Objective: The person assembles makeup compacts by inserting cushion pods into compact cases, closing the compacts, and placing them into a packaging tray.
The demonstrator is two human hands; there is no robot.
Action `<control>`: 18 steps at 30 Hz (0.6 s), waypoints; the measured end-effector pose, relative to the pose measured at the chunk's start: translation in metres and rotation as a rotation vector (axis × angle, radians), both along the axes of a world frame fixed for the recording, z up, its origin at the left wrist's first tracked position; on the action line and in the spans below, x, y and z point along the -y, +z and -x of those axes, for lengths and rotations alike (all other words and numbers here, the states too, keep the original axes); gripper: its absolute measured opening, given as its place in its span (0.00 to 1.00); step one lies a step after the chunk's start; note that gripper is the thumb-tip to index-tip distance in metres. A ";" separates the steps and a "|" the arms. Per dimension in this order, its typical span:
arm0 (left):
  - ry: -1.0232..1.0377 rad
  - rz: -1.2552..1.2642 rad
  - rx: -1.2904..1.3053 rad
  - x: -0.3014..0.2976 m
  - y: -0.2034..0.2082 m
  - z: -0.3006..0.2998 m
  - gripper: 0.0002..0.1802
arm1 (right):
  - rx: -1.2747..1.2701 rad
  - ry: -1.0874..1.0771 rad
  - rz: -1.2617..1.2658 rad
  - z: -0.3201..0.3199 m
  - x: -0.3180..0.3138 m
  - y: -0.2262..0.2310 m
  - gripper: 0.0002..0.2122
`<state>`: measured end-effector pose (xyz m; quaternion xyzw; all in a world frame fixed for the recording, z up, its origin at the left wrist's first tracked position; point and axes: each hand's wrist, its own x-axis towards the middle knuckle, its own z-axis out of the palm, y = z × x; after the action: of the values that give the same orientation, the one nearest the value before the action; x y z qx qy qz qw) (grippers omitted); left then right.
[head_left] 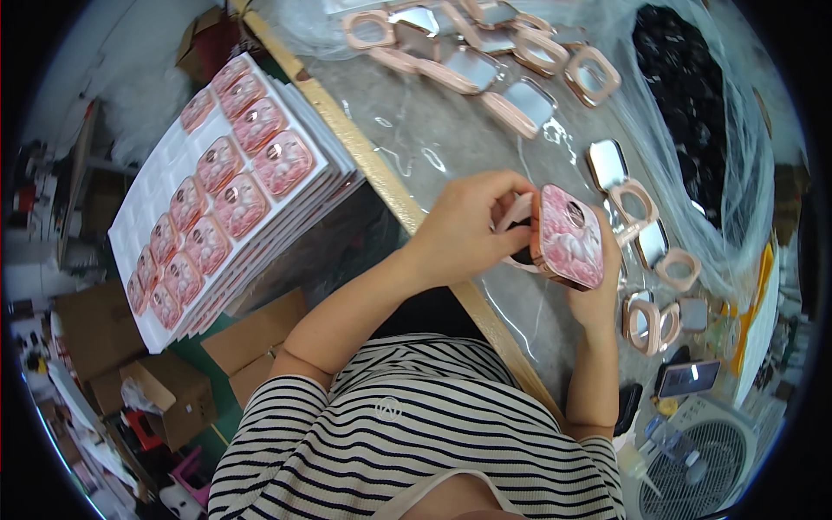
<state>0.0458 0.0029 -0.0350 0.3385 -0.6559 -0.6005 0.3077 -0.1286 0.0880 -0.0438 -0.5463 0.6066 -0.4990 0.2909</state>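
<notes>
Between my two hands, above the table, is a cosmetic compact [572,232]. Its rounded-square lid has a pink flower pattern, a rose-gold rim and a small oval on it. My left hand [468,221] closes on the compact's pale pink side, thumb and fingers pinching next to a dark part. From behind and below the lid, my right hand [598,299] supports the case; most of its fingers are hidden by it. Just right of that hand lie several open compacts with mirrors and pale pink ring frames [634,201].
Stacked white trays [154,195] with pink-lidded compacts stand left of the table [381,113]. More opened compacts [472,68] lie at its far side. A clear bag holds black pieces [680,104] at right. Nearby are a phone [687,379], a fan [693,459] and cardboard boxes [173,403].
</notes>
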 end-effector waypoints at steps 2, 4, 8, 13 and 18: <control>-0.026 0.154 0.019 0.000 -0.006 -0.002 0.15 | 0.008 0.031 -0.005 -0.005 -0.001 -0.001 0.19; 0.001 0.207 0.027 0.000 -0.007 -0.009 0.14 | -0.027 0.040 0.010 -0.014 -0.001 -0.003 0.18; 0.103 0.335 0.009 -0.003 -0.009 -0.019 0.12 | -0.141 0.050 0.053 -0.024 0.009 0.002 0.16; -0.054 0.004 -0.094 0.018 -0.019 -0.046 0.18 | -0.051 0.104 -0.061 -0.020 0.033 0.005 0.16; -0.261 -0.544 -0.449 0.032 -0.019 -0.083 0.29 | -0.239 0.091 -0.005 -0.045 0.050 0.018 0.20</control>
<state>0.1289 -0.0287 -0.0540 0.1815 -0.4262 -0.8461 0.2637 -0.0831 0.0381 -0.0261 -0.6279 0.6129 -0.4151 0.2403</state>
